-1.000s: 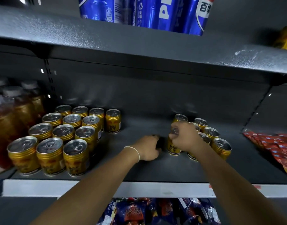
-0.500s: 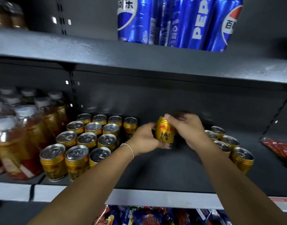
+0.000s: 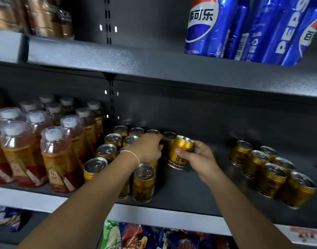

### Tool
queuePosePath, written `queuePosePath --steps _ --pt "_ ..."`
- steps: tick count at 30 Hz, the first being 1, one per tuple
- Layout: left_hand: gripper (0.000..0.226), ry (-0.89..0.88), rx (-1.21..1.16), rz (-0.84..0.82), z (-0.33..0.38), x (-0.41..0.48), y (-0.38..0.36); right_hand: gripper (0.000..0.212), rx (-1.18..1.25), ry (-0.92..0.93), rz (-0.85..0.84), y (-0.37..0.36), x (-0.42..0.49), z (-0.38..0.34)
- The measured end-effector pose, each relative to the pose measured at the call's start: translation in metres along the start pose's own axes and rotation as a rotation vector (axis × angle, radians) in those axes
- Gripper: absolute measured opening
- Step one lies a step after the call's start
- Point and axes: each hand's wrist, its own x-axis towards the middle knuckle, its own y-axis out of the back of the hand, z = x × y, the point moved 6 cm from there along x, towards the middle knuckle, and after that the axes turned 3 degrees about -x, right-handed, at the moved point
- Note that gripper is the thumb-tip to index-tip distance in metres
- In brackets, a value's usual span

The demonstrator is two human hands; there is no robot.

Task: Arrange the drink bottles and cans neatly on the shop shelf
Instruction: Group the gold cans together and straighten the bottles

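Note:
My right hand (image 3: 200, 159) grips a gold energy-drink can (image 3: 183, 145), tilted slightly, just above the dark shelf (image 3: 190, 191), at the right side of a tidy block of gold cans (image 3: 107, 151). Over the back right of that block lies my left hand (image 3: 147, 148) with a thin wrist band, its fingers curled down next to the held can; what they touch is hidden. A looser group of gold cans (image 3: 272, 173) stands further right on the same shelf.
Tea bottles with white caps (image 3: 59, 155) fill the shelf's left end. The upper shelf (image 3: 154, 65) hangs low overhead, carrying blue Pepsi cans (image 3: 243, 27) and bronze bottles (image 3: 42, 15). Snack packets (image 3: 136, 236) lie on the shelf below.
The can was lifted from the right group, carried left in both hands, and now sits in my right hand by the left block. My left hand has shifted onto the block. The view swung left.

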Motion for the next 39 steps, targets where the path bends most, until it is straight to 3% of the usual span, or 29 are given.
queuePosePath --steps 3,6,11,19,25,39 --pt "0.041 0.088 0.132 -0.113 -0.026 -0.007 -0.006 0.042 -0.035 0.000 0.045 -0.018 0.001 0.023" --pt "0.055 0.068 0.182 -0.205 -0.034 -0.014 -0.019 0.046 -0.144 0.024 0.103 -0.028 0.001 0.041" --pt "0.056 -0.017 0.222 -0.160 -0.036 -0.015 -0.028 0.063 -0.207 0.074 0.151 -0.035 -0.001 0.055" --pt "0.057 -0.025 0.225 -0.139 -0.039 -0.014 -0.031 0.047 -0.344 0.140 0.210 -0.043 0.001 0.059" --pt "0.057 -0.039 0.241 -0.139 -0.039 -0.014 -0.031 0.058 -0.495 0.213 0.245 -0.045 0.003 0.052" --pt "0.057 -0.029 0.261 -0.169 -0.038 -0.015 -0.031 0.056 -0.573 0.250 0.276 -0.048 -0.003 0.049"
